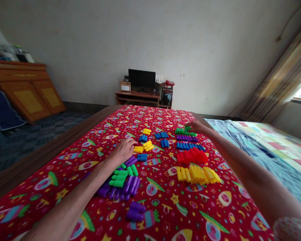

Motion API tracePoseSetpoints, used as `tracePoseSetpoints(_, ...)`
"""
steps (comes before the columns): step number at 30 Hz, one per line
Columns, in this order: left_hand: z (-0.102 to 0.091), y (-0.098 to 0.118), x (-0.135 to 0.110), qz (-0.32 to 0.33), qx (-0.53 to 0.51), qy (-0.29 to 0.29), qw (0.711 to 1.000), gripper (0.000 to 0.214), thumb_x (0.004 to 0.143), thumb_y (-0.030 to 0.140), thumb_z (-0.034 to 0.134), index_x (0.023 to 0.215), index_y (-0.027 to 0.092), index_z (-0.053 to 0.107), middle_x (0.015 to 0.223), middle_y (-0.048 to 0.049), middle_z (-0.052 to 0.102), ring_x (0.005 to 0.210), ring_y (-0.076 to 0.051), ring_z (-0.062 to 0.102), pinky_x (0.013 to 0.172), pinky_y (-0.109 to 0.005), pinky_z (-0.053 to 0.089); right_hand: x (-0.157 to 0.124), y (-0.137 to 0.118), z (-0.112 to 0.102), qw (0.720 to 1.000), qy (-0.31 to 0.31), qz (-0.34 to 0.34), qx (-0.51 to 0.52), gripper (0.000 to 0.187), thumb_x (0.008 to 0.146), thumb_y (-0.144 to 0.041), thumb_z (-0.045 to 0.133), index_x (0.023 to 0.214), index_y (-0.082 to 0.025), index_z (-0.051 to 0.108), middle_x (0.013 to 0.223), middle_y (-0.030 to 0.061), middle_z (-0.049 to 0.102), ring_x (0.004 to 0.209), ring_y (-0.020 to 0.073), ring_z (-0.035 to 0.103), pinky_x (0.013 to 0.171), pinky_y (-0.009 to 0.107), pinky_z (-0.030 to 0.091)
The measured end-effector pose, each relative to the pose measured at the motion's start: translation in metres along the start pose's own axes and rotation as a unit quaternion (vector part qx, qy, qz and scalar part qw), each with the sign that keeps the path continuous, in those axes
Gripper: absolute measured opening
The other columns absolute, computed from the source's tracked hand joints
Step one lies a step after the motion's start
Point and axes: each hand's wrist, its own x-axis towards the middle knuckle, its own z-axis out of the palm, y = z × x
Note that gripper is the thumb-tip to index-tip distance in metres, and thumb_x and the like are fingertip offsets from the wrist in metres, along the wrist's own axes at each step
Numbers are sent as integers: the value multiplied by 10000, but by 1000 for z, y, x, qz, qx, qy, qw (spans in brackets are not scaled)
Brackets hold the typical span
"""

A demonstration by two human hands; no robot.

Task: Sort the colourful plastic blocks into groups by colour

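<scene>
My left hand (126, 149) rests low over the loose toy blocks, fingers bent loosely and lying beside a yellow block (138, 149); part of the fingers is hidden. Below its wrist lies a mixed pile of green blocks (119, 178) and purple blocks (132, 185). At the far right of the cloth, my right hand (197, 126) pinches a green block (188, 128) at the row of green blocks (181, 131). Nearer to me run rows of purple (187, 138), blue (188, 146), red (192, 156) and yellow blocks (197, 174).
Blue blocks (161, 135) and more yellow blocks (148, 145) lie mid-table on the red patterned cloth (163, 201). A lone purple piece (135, 211) is near me. A bed (256, 144) adjoins the right side; a monitor desk (137, 94) stands beyond.
</scene>
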Motion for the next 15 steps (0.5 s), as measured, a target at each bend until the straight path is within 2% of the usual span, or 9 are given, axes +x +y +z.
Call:
tracePoseSetpoints(5, 2, -2, 0, 9, 31, -1, 999, 322, 786, 195, 432, 928, 227, 720, 1010, -68, 671, 973, -230, 615, 945, -367, 514, 7, 12, 12, 998, -22, -54, 27, 445, 676, -140, 702, 1117, -193, 728, 1028, 100, 748, 906, 262, 692, 816, 365, 531)
tracePoseSetpoints(9, 3, -2, 0, 21, 45, -1, 999, 329, 807, 170, 406, 928, 196, 711, 999, -79, 668, 955, -225, 618, 947, -384, 518, 6, 12, 12, 997, -4, -71, 34, 425, 702, -253, 722, 1123, -201, 721, 1008, 94, 751, 900, 256, 699, 764, 342, 555)
tracePoseSetpoints(12, 2, 0, 0, 23, 47, -3, 999, 327, 816, 152, 409, 941, 189, 708, 1007, -78, 665, 956, -218, 619, 944, -377, 521, 10, -8, 3, 995, 35, -91, 7, 333, 790, -298, 665, 1095, -177, 724, 961, 104, 754, 864, 241, 696, 746, 320, 547)
tracePoseSetpoints(15, 0, 2, -2, 25, 49, -5, 998, 326, 820, 132, 416, 954, 185, 708, 998, -78, 666, 945, -214, 621, 927, -370, 528, 26, -51, -6, 991, 39, -112, -53, 260, 883, -260, 561, 1061, -159, 722, 926, 95, 750, 841, 210, 683, 767, 303, 520)
